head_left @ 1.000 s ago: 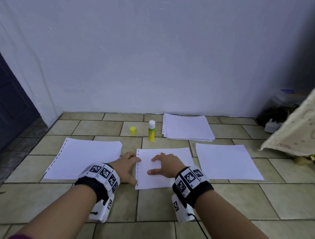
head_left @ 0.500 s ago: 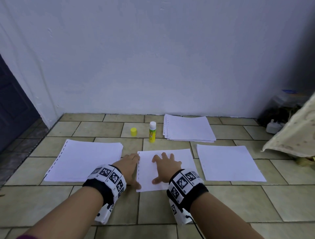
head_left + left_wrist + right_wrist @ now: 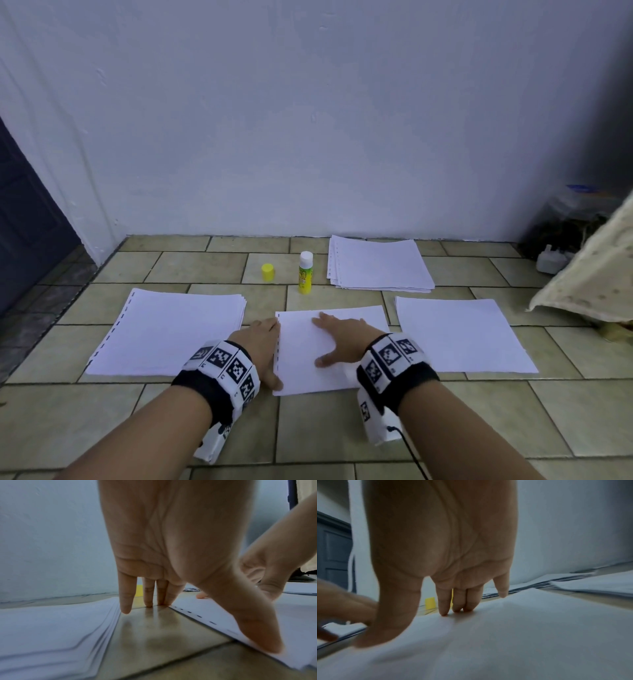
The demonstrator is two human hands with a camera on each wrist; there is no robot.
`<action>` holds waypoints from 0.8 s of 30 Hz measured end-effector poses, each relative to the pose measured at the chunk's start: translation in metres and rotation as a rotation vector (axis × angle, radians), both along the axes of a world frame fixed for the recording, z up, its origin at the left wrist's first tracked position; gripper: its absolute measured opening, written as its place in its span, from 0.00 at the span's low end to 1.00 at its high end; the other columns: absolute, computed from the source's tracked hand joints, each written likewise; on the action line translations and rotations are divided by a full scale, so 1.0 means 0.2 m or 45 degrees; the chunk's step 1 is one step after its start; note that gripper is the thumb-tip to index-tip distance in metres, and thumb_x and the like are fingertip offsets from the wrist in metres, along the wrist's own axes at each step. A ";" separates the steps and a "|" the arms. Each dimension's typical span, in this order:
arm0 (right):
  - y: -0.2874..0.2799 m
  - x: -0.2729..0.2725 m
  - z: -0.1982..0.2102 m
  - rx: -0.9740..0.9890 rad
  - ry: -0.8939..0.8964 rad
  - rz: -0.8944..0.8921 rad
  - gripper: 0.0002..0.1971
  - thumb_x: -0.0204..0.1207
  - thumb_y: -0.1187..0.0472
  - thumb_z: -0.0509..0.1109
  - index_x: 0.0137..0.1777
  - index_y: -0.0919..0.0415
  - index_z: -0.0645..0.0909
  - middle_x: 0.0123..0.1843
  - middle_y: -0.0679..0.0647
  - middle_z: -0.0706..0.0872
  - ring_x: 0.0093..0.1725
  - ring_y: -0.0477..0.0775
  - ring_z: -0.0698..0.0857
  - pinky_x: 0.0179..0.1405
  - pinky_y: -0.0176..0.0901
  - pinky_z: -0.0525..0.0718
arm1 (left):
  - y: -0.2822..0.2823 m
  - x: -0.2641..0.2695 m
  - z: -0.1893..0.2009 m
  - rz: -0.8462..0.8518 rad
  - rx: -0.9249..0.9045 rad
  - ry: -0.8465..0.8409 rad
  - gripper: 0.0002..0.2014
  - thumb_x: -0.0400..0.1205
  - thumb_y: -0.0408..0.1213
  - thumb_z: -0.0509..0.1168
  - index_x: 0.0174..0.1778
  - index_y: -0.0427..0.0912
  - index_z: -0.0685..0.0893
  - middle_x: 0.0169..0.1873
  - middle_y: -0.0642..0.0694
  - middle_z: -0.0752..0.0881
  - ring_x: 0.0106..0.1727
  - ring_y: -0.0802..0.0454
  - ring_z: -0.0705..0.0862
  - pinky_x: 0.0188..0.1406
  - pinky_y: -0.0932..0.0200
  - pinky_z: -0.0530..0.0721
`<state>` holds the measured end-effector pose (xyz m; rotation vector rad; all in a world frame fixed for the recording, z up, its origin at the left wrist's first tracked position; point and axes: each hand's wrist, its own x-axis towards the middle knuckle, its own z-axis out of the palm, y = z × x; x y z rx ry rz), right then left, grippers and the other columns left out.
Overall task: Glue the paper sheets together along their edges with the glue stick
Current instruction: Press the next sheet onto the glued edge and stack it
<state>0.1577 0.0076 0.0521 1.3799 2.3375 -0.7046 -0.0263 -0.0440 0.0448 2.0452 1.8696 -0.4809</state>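
Pressing flat on the middle sheet [image 3: 329,346], my right hand [image 3: 346,339] lies with fingers straight. My left hand [image 3: 262,346], also straight-fingered, lines its perforated left edge, thumb at the near corner. The uncapped glue stick [image 3: 305,272] stands upright beyond its far edge, yellow cap [image 3: 268,272] beside it. Bare tile [image 3: 263,301] separates the sheet from the left stack [image 3: 164,332].

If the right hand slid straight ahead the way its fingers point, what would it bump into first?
Probably the glue stick. The right hand lies flat on the middle sheet, fingers aimed toward the wall and slightly left. Depth is unclear; it might pass just beside it.
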 end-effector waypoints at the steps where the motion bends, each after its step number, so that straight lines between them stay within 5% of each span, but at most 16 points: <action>1: 0.02 0.04 -0.01 -0.004 -0.002 -0.052 0.42 0.77 0.38 0.65 0.85 0.47 0.47 0.86 0.44 0.48 0.83 0.54 0.58 0.83 0.60 0.51 | 0.00 0.00 0.00 -0.004 -0.008 0.008 0.58 0.71 0.58 0.74 0.85 0.38 0.43 0.84 0.47 0.52 0.82 0.48 0.58 0.76 0.49 0.68; 5: 0.09 0.17 0.00 0.022 -0.037 -0.292 0.36 0.80 0.38 0.60 0.84 0.52 0.55 0.82 0.53 0.65 0.79 0.58 0.66 0.78 0.53 0.65 | 0.00 0.01 0.00 -0.013 -0.037 0.041 0.58 0.73 0.59 0.72 0.85 0.37 0.40 0.85 0.49 0.46 0.83 0.48 0.54 0.76 0.47 0.67; 10: 0.11 0.23 0.03 0.158 -0.116 -0.414 0.33 0.77 0.46 0.69 0.78 0.55 0.63 0.73 0.56 0.76 0.72 0.57 0.75 0.69 0.51 0.76 | 0.01 0.00 -0.01 -0.023 -0.035 0.058 0.58 0.73 0.60 0.71 0.85 0.39 0.40 0.85 0.50 0.46 0.83 0.49 0.53 0.77 0.46 0.67; 15: 0.07 0.14 0.04 0.397 -0.272 -0.276 0.25 0.77 0.55 0.72 0.71 0.62 0.71 0.68 0.58 0.76 0.68 0.58 0.77 0.61 0.46 0.78 | 0.03 -0.01 -0.01 0.001 0.073 0.016 0.50 0.64 0.62 0.77 0.76 0.44 0.61 0.71 0.51 0.66 0.71 0.51 0.69 0.66 0.47 0.78; 19: 0.06 0.12 0.05 0.445 -0.319 -0.283 0.24 0.78 0.57 0.71 0.71 0.63 0.71 0.70 0.59 0.74 0.70 0.60 0.74 0.62 0.46 0.78 | 0.06 0.01 0.03 0.024 0.061 0.036 0.47 0.63 0.65 0.76 0.72 0.44 0.66 0.67 0.49 0.70 0.68 0.49 0.71 0.64 0.49 0.78; 24: 0.07 0.11 0.04 0.376 -0.171 -0.339 0.16 0.79 0.66 0.67 0.66 0.65 0.75 0.67 0.59 0.78 0.64 0.56 0.82 0.52 0.40 0.79 | 0.08 0.06 0.05 -0.128 0.042 -0.014 0.53 0.64 0.53 0.81 0.81 0.45 0.58 0.81 0.48 0.54 0.81 0.47 0.56 0.76 0.44 0.68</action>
